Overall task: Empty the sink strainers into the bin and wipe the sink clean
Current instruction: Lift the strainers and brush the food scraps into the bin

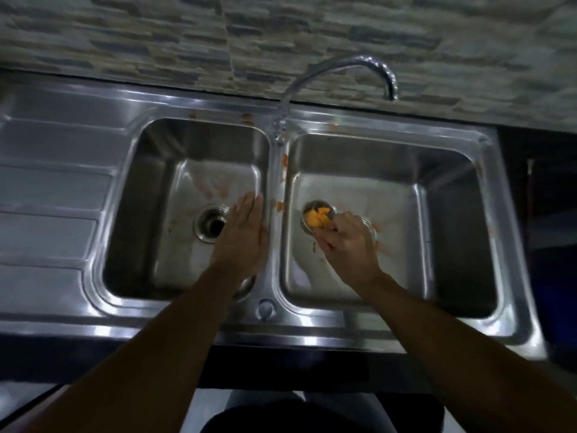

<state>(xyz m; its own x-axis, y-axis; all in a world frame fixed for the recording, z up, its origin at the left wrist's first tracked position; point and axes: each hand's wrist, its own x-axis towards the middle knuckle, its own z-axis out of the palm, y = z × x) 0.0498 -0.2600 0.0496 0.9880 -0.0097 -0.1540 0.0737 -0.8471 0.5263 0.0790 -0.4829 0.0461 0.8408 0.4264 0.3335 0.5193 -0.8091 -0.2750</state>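
Two shiny metal bowls make up the sink (274, 320), set under a stone-tile wall (281, 42), with orange smears on the steel. At about 3 o'clock, the right hand (349, 242) pinches the strainer (317, 215) full of orange scraps (317, 218) over the right bowl. The left hand (242, 232) is flat and wide open near the left drain (212, 225), holding nothing.

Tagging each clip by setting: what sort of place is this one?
Most likely a home kitchen. A stainless steel double-basin sink with a ribbed draining board sits under a curved chrome tap against a stone-pattern tiled wall, and the right hand holds a small round metal strainer full of orange food scraps.
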